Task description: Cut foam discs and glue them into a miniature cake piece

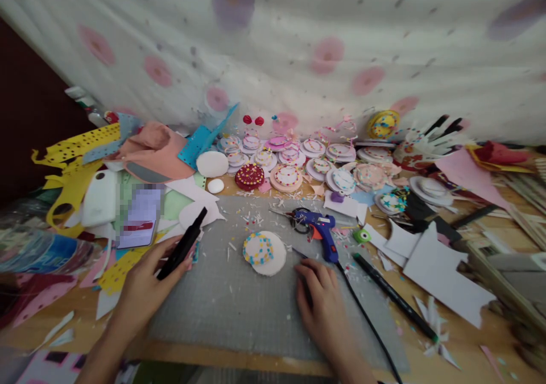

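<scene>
- A small white paper disc piece with a ring of blue and yellow beads lay on the gray cutting mat, between the two hands and near the mat's middle.
- White paper scraps littered the mat; a blue glue gun lay to the right of the disc piece, its black cord running toward the near edge.
- Further right, a green-tipped black marker lay slanted, beside cut white paper.
- Behind the mat, rows of beaded discs crowded the wooden table.
- At the left were a phone, yellow dotted material and a plastic bottle.
- A pale curtain with pink and purple flowers hung behind everything.
- The left hand was closed around a black pen-like tool, thumb on one side and fingers on the other, the tool tilted up.
- The right hand rested on the mat, fingers curled; whether it gripped anything could not be told.
</scene>
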### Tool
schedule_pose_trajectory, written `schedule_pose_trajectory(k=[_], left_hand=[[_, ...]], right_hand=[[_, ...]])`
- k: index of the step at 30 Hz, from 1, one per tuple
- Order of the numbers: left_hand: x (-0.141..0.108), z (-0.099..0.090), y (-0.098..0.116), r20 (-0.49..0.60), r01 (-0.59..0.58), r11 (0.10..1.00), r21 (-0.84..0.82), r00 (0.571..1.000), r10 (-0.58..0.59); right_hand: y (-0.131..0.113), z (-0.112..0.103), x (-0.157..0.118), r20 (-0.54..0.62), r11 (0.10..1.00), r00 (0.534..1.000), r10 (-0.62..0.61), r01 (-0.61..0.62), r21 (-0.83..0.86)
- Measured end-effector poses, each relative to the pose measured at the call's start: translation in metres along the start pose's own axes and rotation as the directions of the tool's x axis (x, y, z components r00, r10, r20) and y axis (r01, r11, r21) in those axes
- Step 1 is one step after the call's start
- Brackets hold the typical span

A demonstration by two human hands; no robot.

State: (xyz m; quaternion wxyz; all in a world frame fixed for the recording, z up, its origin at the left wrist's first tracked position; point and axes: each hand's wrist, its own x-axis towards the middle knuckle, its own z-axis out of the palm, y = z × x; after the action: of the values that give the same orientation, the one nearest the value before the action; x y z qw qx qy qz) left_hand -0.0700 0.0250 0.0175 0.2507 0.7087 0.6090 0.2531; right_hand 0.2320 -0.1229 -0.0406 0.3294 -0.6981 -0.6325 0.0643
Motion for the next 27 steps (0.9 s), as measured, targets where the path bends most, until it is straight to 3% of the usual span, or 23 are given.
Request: schedule_pose_trajectory(k=[6,12,15,18,21,24,27], left_hand=[[0.024,0.030,0.018,0.214,-0.258,0.965,0.039,0.946,0.244],[0.057,0.069,0.036,0.261,-0.357,0.934,0.031,0.905,0.337],[0.070,0.075,0.039,0.264,-0.388,0.921,0.032,0.892,0.367],[0.081,0.074,0.041,0.271,-0.414,0.910,0.031,0.880,0.391],[0.088,0.072,0.042,0.278,-0.430,0.902,0.030,0.870,0.406],[0.092,0.072,0.042,0.280,-0.432,0.902,0.031,0.870,0.407],[0.094,0.073,0.037,0.280,-0.427,0.904,0.036,0.872,0.401]], right_hand=[[0.000,-0.001,0.000,-0.010,1.000,1.000,0.008,-0.008,0.007],[-0.001,0.001,-0.001,0.006,0.999,1.000,0.025,-0.026,0.028],[-0.005,-0.002,-0.003,0.007,0.998,1.000,0.022,-0.023,0.064],[-0.004,-0.019,0.002,0.001,0.987,1.000,-0.021,0.021,0.157],[0.008,-0.050,0.022,-0.069,0.979,0.997,-0.046,0.059,0.193],[0.033,-0.083,0.062,-0.188,0.993,0.982,-0.020,0.040,0.107],[0.056,-0.101,0.116,-0.051,0.974,0.986,0.161,-0.167,-0.155]])
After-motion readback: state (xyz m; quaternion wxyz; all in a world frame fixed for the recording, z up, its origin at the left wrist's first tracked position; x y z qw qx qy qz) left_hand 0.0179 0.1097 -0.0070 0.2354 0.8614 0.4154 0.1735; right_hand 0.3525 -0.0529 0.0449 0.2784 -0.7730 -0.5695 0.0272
